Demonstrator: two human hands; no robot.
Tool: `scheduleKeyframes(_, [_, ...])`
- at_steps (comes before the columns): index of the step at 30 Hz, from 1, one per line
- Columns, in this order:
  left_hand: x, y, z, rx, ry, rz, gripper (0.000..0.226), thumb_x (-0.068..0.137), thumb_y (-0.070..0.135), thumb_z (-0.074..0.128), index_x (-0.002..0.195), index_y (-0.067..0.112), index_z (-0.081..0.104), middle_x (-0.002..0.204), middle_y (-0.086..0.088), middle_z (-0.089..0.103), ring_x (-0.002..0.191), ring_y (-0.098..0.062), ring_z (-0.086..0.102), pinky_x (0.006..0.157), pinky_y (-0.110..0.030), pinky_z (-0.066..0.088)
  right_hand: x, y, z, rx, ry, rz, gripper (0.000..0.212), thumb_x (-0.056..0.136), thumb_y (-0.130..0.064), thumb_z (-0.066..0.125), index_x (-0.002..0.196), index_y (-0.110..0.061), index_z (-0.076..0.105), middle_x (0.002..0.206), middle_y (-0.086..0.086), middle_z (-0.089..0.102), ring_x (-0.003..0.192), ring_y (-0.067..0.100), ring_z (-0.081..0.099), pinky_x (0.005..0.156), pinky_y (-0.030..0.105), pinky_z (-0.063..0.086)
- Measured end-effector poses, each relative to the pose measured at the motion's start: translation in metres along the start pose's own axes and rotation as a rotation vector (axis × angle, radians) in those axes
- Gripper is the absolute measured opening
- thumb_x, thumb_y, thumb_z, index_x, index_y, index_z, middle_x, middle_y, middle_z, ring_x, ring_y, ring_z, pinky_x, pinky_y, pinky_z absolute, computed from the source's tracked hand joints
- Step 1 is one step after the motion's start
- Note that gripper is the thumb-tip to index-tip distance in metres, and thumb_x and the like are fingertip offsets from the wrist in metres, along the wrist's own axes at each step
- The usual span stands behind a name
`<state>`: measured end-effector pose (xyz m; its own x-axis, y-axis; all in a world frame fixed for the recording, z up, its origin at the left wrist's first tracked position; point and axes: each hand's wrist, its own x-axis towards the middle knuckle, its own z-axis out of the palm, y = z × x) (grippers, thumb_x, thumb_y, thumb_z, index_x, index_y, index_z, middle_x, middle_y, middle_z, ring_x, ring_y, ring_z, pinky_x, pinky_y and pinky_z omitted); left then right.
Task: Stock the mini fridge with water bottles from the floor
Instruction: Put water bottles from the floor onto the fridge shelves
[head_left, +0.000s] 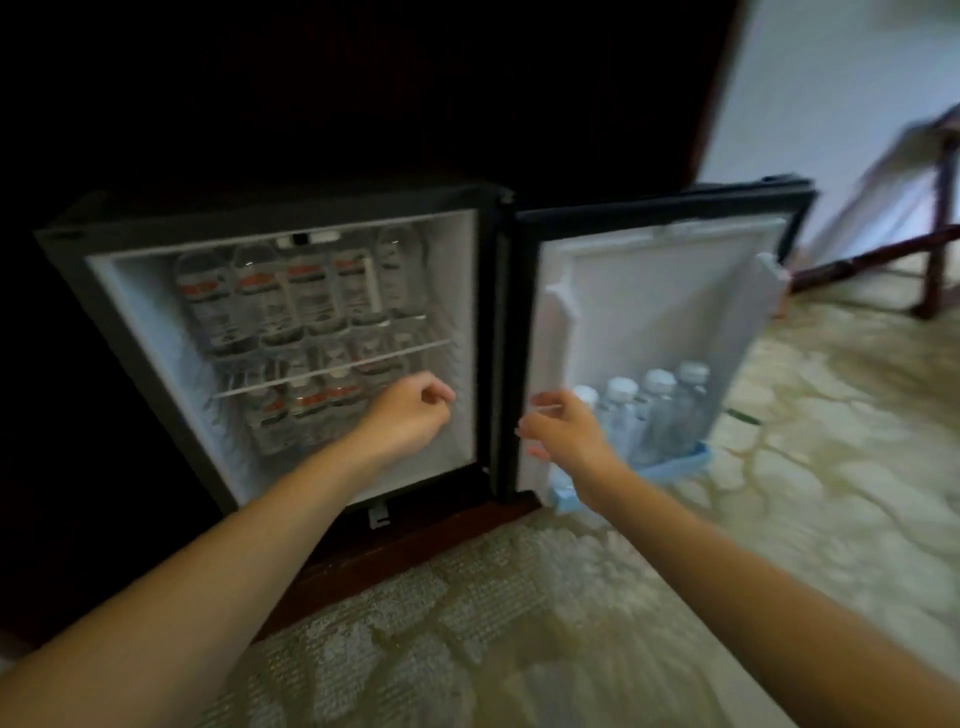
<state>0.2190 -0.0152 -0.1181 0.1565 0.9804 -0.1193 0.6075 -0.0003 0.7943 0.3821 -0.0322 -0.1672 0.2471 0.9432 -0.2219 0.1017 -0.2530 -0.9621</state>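
The wire shelf (332, 368) carries a row of water bottles (311, 291); at 3 o'clock from it, the blue door tray (675, 468) holds four more.

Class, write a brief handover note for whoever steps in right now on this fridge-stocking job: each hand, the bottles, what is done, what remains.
Left hand: fingers curled, holding nothing, inside the black mini fridge below the wire shelf.
Right hand: open, empty, beside the open fridge door.
Done: labelled clear plastic water bottles stand on both levels; four white-capped bottles stand in the door rack.
Left: no bottles visible on the patterned carpet; probably just shut the door.
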Motion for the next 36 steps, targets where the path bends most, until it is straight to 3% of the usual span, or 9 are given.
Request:
scheduleKeyframes(2, [-0.027,0.038,0.023,-0.019,-0.048,0.064,0.014,0.090,0.003,0.048,0.093,0.015,0.055,0.080,0.001,0.052,0.082,-0.016,0.051,0.063,-0.024,0.044,-0.034,-0.008,-0.043,0.025,0.076,-0.039,0.020,0.086,0.000,0.053,0.102,-0.011,0.047,0.097,0.011,0.052,0.087,0.023,0.054,0.075,0.036,0.050])
scheduleKeyframes(5, [-0.068,0.085,0.067,-0.027,-0.103,0.118,0.017,0.089,0.006,0.050,0.081,0.019,0.057,0.076,0.001,0.053,0.080,-0.017,0.053,0.072,-0.030,0.051,-0.087,-0.008,-0.111,0.029,0.201,-0.076,0.020,0.087,-0.002,0.053,0.105,-0.010,0.050,0.097,0.010,0.054,0.091,0.025,0.057,0.091,0.043,0.049])
scheduleKeyframes(7, [-0.096,0.111,0.098,-0.044,-0.144,0.141,0.022,0.089,0.007,0.050,0.074,0.022,0.054,0.076,0.000,0.054,0.082,-0.019,0.055,0.067,-0.029,0.050,-0.120,-0.001,-0.155,0.043,0.287,-0.081,0.020,0.086,-0.004,0.053,0.103,-0.013,0.050,0.098,0.009,0.055,0.095,0.027,0.060,0.092,0.044,0.049])
scheduleKeyframes(11, [-0.156,0.150,0.164,-0.086,-0.247,0.200,0.021,0.091,0.004,0.047,0.075,0.017,0.054,0.070,-0.001,0.052,0.062,-0.014,0.050,0.056,-0.024,0.043,-0.191,0.028,-0.235,0.087,0.428,-0.072,0.019,0.086,-0.006,0.054,0.103,-0.014,0.050,0.093,0.007,0.057,0.089,0.021,0.059,0.087,0.039,0.051])
scheduleKeyframes(15, [-0.213,0.163,0.241,-0.084,-0.391,0.173,0.024,0.093,0.005,0.045,0.074,0.018,0.051,0.069,0.000,0.051,0.059,-0.010,0.049,0.052,-0.021,0.042,-0.260,0.090,-0.296,0.154,0.580,0.013,0.019,0.085,-0.005,0.053,0.101,-0.014,0.049,0.088,0.004,0.055,0.083,0.021,0.058,0.073,0.032,0.049])
scheduleKeyframes(21, [-0.288,0.156,0.342,-0.028,-0.580,0.107,0.029,0.093,0.002,0.043,0.070,0.018,0.048,0.075,-0.003,0.051,0.059,-0.012,0.048,0.054,-0.023,0.042,-0.341,0.189,-0.338,0.210,0.698,0.203,0.008,0.088,-0.008,0.051,0.095,-0.013,0.049,0.074,-0.002,0.052,0.067,0.011,0.054,0.060,0.022,0.041])
scheduleKeyframes(29, [-0.397,0.149,0.438,0.145,-0.857,0.135,0.023,0.093,0.004,0.044,0.076,0.016,0.052,0.077,-0.002,0.053,0.062,-0.010,0.051,0.050,-0.020,0.047,-0.431,0.301,-0.378,0.159,0.873,0.369,0.013,0.086,-0.007,0.052,0.098,-0.009,0.056,0.077,-0.003,0.053,0.084,0.017,0.053,0.067,0.027,0.045])
scheduleKeyframes(33, [-0.434,0.153,0.461,0.208,-0.975,0.162,0.009,0.093,0.005,0.044,0.098,0.008,0.052,0.096,-0.012,0.054,0.068,-0.012,0.051,0.059,-0.024,0.044,-0.457,0.334,-0.397,-0.079,0.994,0.457,0.018,0.087,-0.012,0.052,0.102,-0.007,0.060,0.105,0.010,0.060,0.106,0.027,0.056,0.091,0.037,0.044])
scheduleKeyframes(36, [-0.461,0.157,0.483,0.285,-1.063,0.196,0.014,0.095,0.006,0.044,0.106,0.008,0.053,0.097,-0.010,0.054,0.078,-0.016,0.054,0.062,-0.024,0.045,-0.483,0.357,-0.422,-0.412,1.092,0.602,0.030,0.089,-0.019,0.050,0.116,-0.007,0.056,0.140,0.013,0.041,0.137,0.029,0.027,0.113,0.043,0.023])
